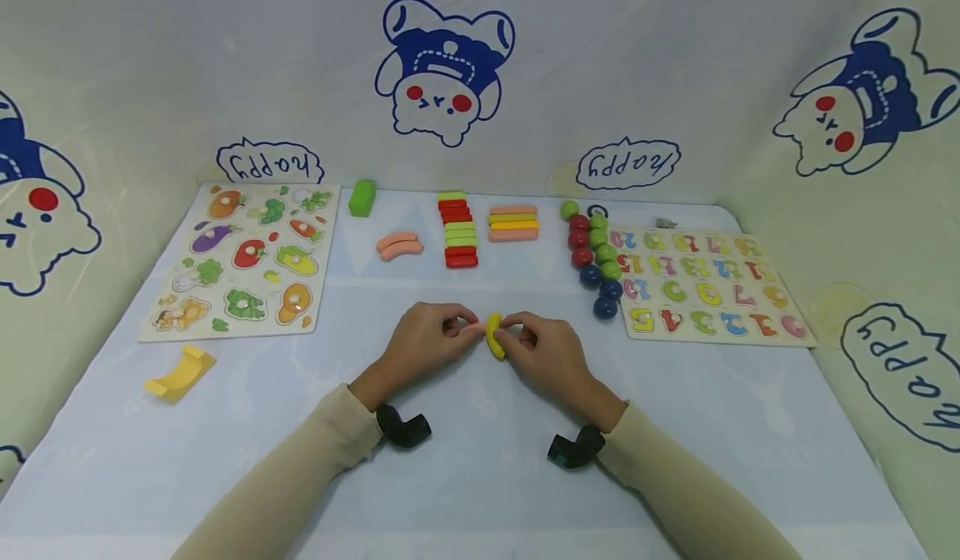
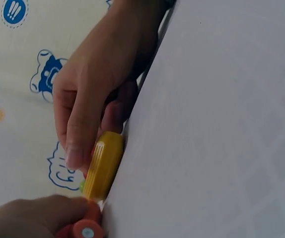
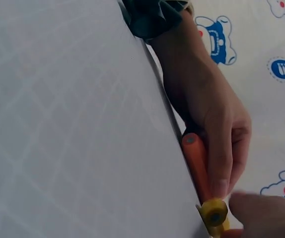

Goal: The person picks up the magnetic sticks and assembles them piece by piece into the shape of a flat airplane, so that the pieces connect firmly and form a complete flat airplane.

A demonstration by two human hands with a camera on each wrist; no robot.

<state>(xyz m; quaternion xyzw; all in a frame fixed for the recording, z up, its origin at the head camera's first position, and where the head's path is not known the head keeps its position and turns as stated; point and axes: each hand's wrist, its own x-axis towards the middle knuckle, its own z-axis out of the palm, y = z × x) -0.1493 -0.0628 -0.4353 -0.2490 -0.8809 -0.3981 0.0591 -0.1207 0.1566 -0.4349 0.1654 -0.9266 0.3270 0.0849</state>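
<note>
My left hand (image 1: 426, 337) pinches a small pink sausage-shaped piece (image 1: 471, 327) between thumb and fingers, near the middle of the table. It shows as an orange rod (image 3: 196, 166) with a small round spot at its end in the right wrist view. Facing it, my right hand (image 1: 549, 352) holds a curved yellow banana-shaped piece (image 1: 494, 337) by its right side. The left tip of the yellow piece lies close against the pink one. In the left wrist view the yellow piece (image 2: 105, 166) stands along the table surface, between both hands.
Behind the hands lie two pink pieces (image 1: 400, 246), a red and green row (image 1: 461, 235), a pink and yellow stack (image 1: 513, 223) and colored balls (image 1: 591, 275). A vegetable puzzle board (image 1: 217, 293), green block (image 1: 362, 198), yellow curved piece (image 1: 180, 374) and number board (image 1: 720, 337) flank them.
</note>
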